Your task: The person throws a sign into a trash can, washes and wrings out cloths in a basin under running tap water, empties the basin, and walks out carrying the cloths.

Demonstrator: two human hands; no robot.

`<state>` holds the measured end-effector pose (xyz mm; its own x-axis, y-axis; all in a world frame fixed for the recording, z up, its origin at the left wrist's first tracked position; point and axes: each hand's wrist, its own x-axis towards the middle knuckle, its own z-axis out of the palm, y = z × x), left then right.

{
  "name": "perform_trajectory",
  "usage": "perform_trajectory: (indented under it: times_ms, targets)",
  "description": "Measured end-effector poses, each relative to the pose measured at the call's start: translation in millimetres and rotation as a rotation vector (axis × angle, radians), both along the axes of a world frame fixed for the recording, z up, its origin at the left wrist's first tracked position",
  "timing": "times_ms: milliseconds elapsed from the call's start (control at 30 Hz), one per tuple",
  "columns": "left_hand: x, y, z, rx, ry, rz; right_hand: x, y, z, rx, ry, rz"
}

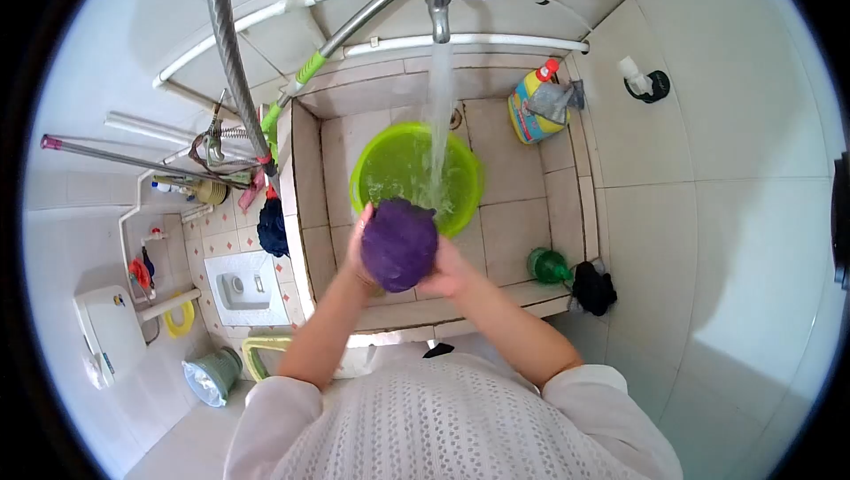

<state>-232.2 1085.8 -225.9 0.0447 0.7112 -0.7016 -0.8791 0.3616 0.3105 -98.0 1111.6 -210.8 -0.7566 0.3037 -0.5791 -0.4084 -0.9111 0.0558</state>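
Two hands [445,271] clasp a purple bundle [400,245] above a tiled sink [509,166] in a white-walled washroom [735,126].

Pale tiled wall [753,241], diamond-patterned floor [217,243], squat toilet [246,290]

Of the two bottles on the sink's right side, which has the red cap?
The yellow-and-blue bottle toward the far corner, with a grey cloth against it; the green bottle shows no red.

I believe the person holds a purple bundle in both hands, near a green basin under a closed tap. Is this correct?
Not quite: the tap is open. The head view shows water running from it into the green basin. The left hand and right hand do hold the purple bundle.
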Motion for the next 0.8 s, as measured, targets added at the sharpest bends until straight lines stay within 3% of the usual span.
perform_trajectory:
  times_ms: [100,133,200,233,267,333,367,500,533,567,633,700,733,767,800]
  targets:
    - [15.0,5.4,9.4,0.465,-0.360,0.110,-1.5,-3.8,-1.6,-0.030,0.057,-0.005]
    - [9.9,5.8,11.9,0.374,-0.265,0.186,4.2,-6.8,-5.5,-0.038,0.048,-0.009]
    - [-12.7,4.8,-2.9,0.429,-0.098,0.150,24.9,-9.6,-18.9,-0.049,0.032,-0.014]
    - [-17.0,8.0,2.6,0.457,-0.012,0.130,36.3,-12.4,-27.2,-0.040,0.272,0.040]
    - [-15.2,5.4,11.7,0.368,0.182,0.097,48.5,-17.0,-36.2,-0.031,0.512,0.089]
    - [-18.0,3.8,33.7,0.569,0.706,-0.221,45.9,-17.6,-14.3,-0.054,0.617,0.080]
    - [-17.1,2.8,43.1,0.668,0.967,-0.387,34.5,-17.8,4.2,-0.091,0.482,0.026]
    - [9.7,-17.0,77.7,1.010,1.151,-0.191,-7.5,6.9,5.2,-0.062,0.105,-0.136]
    - [10.6,-21.3,76.9,0.879,0.977,0.011,-12.0,13.2,27.2,0.062,0.302,-0.231]
    - [11.4,-23.9,75.9,0.734,0.800,0.206,-13.5,21.6,60.0,0.047,0.207,-0.323]
    - [7.0,-17.7,90.6,0.525,0.499,0.353,-14.8,27.2,81.7,0.606,0.063,-0.392]
    - [-1.4,-3.2,93.3,0.184,0.303,0.241,-8.7,38.3,96.6,1.291,-0.150,-0.227]
    - [5.1,5.0,103.5,0.176,0.345,0.166,-11.3,40.1,102.3,1.526,-0.165,-0.251]
    - [-24.8,12.5,70.2,0.160,-0.069,-0.117,-10.7,38.1,101.9,1.795,-0.155,-0.195]
    - [-32.8,19.2,60.2,0.147,-0.068,-0.304,-10.7,36.0,100.9,2.062,-0.136,-0.127]
